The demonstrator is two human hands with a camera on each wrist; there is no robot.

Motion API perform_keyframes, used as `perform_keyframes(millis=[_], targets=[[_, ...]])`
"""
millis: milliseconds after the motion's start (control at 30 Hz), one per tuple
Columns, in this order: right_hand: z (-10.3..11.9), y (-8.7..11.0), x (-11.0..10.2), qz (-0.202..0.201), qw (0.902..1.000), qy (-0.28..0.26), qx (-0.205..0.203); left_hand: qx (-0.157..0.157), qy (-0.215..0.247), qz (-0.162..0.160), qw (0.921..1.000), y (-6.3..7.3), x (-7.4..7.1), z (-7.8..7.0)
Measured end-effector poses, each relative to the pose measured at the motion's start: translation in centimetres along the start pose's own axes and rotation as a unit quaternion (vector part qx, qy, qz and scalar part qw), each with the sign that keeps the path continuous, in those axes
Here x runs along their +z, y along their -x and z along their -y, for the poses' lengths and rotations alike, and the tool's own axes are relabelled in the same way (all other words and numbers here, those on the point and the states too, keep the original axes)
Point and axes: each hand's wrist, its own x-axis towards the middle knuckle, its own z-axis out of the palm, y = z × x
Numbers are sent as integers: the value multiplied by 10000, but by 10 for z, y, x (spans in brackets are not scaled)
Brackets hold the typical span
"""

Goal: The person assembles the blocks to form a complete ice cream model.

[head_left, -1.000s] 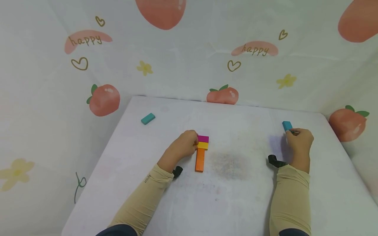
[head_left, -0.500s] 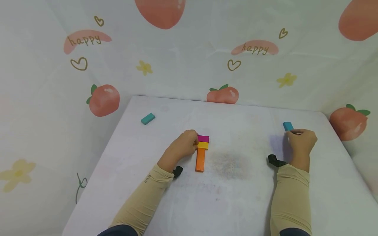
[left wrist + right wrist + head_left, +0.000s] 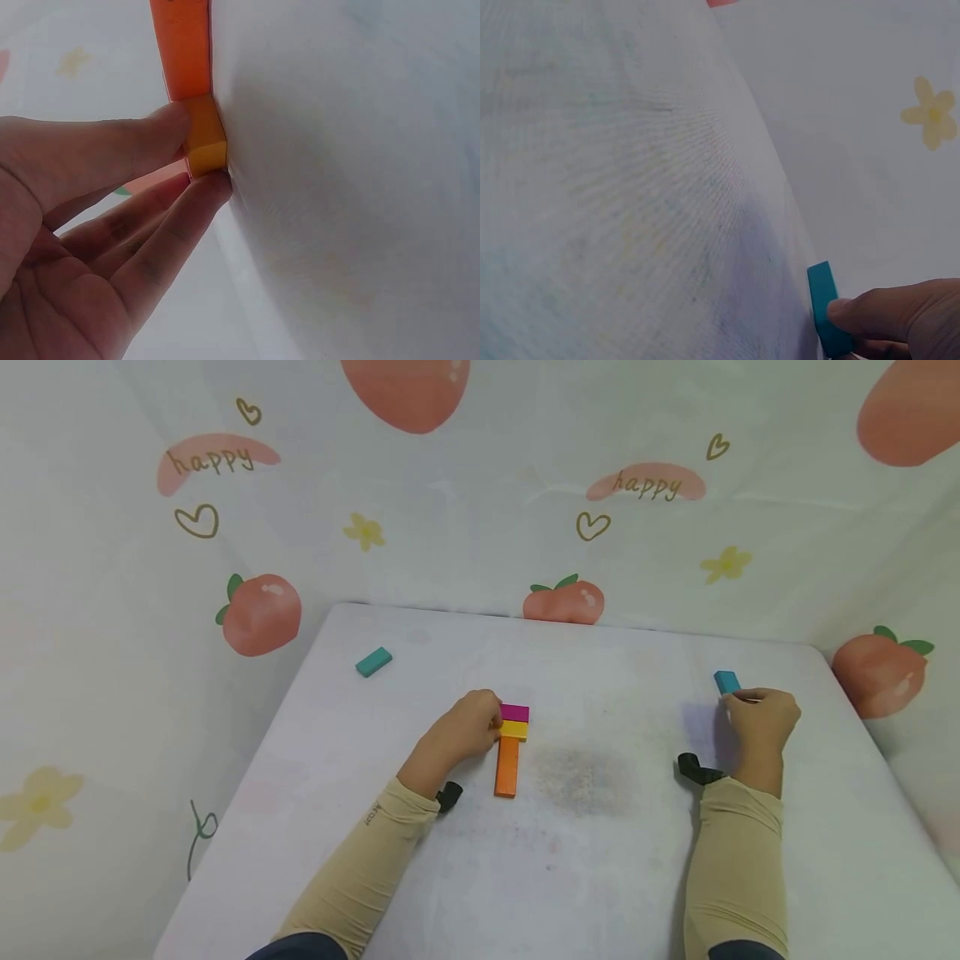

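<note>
In the head view, an orange block [image 3: 507, 768] lies lengthwise at the middle of the table. A yellow block [image 3: 515, 730] lies crosswise at its far end, with a magenta block [image 3: 515, 713] against the yellow one's far side. My left hand [image 3: 468, 727] is at their left ends. The left wrist view has its thumb [image 3: 161, 133] and a finger pinching around the end of the yellow block [image 3: 206, 142]; the magenta one is mostly hidden there. At the right, my right hand [image 3: 763, 722] pinches a blue block [image 3: 727, 682], also seen in the right wrist view [image 3: 826, 307].
A teal block [image 3: 373, 662] lies near the table's back left corner. The white table [image 3: 600, 885] meets a printed cloth backdrop [image 3: 465, 527] along its back edge. Black wrist camera mounts [image 3: 697, 769] sit beside both wrists.
</note>
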Motion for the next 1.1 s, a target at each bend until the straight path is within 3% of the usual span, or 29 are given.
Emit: perform_keyframes(millis=[567,800,1100], targets=[[1,2,0,23,9993,245,-284,-14,-53,80,10000,-1,1,-2],[6,4,0,270,9991,212,-256,-71,-62,137,9999,-2,1,-1],[11,4,4,438,9968,339,-585,37,-35,71,10000,1,-1,-1]])
